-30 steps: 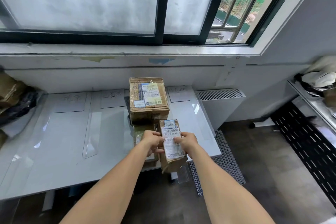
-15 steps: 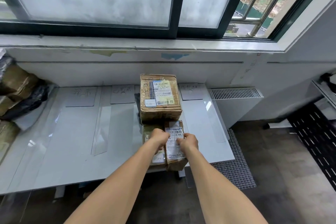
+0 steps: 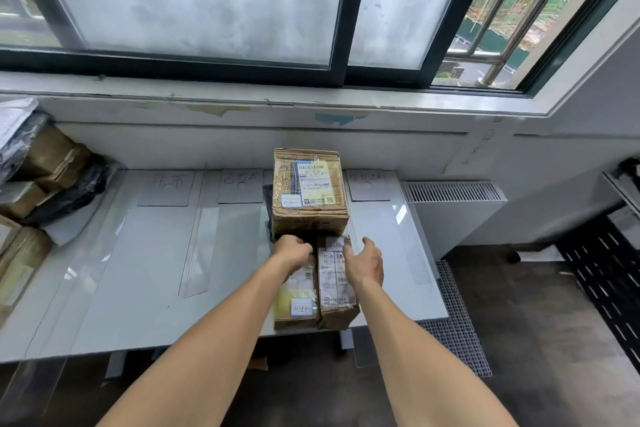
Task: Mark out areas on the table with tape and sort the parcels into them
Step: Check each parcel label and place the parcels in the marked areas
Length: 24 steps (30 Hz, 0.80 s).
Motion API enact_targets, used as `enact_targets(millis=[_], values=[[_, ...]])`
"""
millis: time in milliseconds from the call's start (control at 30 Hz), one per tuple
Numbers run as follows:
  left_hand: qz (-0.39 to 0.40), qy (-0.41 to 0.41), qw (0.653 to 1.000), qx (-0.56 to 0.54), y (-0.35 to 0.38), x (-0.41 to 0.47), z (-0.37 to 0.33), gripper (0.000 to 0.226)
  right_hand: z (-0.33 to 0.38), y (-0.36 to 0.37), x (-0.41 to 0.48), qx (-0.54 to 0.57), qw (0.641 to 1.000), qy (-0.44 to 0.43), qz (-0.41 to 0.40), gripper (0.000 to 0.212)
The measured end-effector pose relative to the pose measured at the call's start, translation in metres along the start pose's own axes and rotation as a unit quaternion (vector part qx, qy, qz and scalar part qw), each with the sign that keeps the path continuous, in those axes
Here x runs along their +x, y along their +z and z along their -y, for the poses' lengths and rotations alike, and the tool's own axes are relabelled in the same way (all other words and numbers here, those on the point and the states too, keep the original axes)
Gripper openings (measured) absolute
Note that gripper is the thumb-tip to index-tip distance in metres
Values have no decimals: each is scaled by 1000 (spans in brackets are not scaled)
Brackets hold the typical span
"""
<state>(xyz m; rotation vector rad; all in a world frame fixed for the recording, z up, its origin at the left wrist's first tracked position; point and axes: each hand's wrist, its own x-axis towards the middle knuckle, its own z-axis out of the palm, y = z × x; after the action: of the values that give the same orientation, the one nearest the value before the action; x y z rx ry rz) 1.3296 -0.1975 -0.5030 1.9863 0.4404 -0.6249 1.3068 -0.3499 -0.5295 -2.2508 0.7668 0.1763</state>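
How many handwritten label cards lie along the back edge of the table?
3: the left card at the back left, the middle card just left of the big box, the right card just right of it. The big box may hide another.

Window daylight, warped edges

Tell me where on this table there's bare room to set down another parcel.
Two bare lanes: between the parcel pile at the left and the clear tape strip, and between that strip and the two small parcels. Crowded: the lane with the big box and those parcels.
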Motion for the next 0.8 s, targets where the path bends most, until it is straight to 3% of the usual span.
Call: enact_targets(millis=[100,233,400,633,800], values=[[-29,10,998,62,-32,-4,-3,13,28,-13,-3,17,995,-69,-66,53],[-124,25,980,156,-95,-17,-10,18,87,-14,-16,7,972,-207,-114,50],[-236,53,934,261,-183,-34,-7,54,163,17,-48,-85,933,-348,-25,54],[-313,46,897,309,-277,-67,26,62,235,71,-108,-154,887,-433,37,60],[-342,40,894,288,-338,-83,57,65,290,104,-151,-157,865,-475,45,61]])
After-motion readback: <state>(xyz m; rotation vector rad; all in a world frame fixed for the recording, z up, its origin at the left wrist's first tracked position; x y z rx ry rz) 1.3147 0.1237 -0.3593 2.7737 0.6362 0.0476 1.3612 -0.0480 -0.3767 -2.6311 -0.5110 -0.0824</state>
